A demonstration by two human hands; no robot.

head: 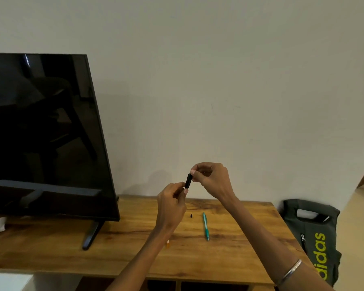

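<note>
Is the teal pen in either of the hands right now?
No, the teal pen lies on the wooden table, while the left hand and right hand pinch a black tube.

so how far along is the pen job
Done: a small black piece lies loose on the table. In hand: the left hand and right hand each pinch an end of the black pen body above the table. Left: the loose piece is apart from the body, and the teal pen lies untouched. Taking apart or assembling, I cannot tell.
</note>
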